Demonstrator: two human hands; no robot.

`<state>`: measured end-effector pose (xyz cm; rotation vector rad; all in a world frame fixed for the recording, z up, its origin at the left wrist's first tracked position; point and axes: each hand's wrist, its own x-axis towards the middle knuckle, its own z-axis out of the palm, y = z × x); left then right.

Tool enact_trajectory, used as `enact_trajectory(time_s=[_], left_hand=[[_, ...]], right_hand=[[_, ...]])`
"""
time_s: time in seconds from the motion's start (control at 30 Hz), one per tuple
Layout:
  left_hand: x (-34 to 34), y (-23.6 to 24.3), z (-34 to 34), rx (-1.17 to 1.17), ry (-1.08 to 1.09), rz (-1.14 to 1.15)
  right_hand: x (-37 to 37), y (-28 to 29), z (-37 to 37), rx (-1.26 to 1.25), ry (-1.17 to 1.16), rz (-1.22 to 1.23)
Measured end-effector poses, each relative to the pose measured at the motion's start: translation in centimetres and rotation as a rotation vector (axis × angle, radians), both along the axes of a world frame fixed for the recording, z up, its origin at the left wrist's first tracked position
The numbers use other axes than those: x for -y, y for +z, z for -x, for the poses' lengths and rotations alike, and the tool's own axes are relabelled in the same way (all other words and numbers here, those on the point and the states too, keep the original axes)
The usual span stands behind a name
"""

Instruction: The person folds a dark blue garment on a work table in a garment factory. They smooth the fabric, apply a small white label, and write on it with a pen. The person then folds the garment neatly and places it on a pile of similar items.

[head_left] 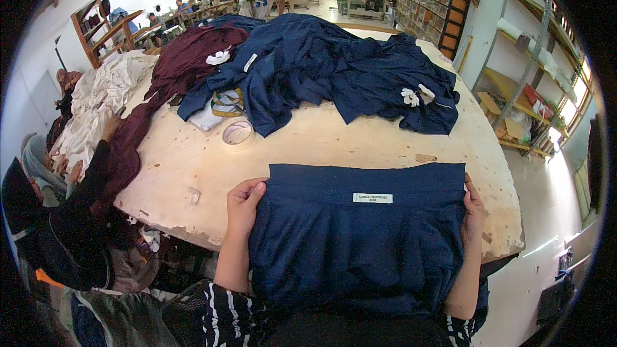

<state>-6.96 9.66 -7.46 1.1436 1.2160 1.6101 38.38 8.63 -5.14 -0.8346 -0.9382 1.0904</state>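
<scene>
Head view: navy skirt (pixel 357 244) lies flat on the worn wooden table (pixel 193 173), waistband away from the person, white label up. Left hand (pixel 244 205) and right hand (pixel 474 211) each pinch a waistband side, apparently keeping it taut. Hem hidden below the table edge; fingertips tucked under the cloth.

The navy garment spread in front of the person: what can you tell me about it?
The navy garment is dark blue, soft-looking cloth with gathered folds below a flat, straight top band. A small white label sits on that band. It lies across the near edge of the worn wooden table and hangs toward the person. The left hand and right hand grip its two upper corners.
</scene>
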Motion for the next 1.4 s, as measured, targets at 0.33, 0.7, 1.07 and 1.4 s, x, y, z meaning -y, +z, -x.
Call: enact_trajectory(time_s=[0.33,0.7,1.07,1.4], left_hand=[[0.0,0.3,-0.2,0.017,0.019,0.016],[-0.2,0.3,-0.1,-0.095,0.072,0.020],[-0.3,0.0,0.1,-0.190,0.117,-0.005],[-0.6,-0.5,0.4,-0.177,0.093,0.004]], right_hand=[[0.3,0.1,-0.8,0.126,0.010,-0.001],[0.8,0.9,-0.3,0.083,0.049,-0.013],[0.7,1.1,0.0,-0.016,0.032,0.071],[0.7,1.1,-0.1,-0.091,0.048,0.110]])
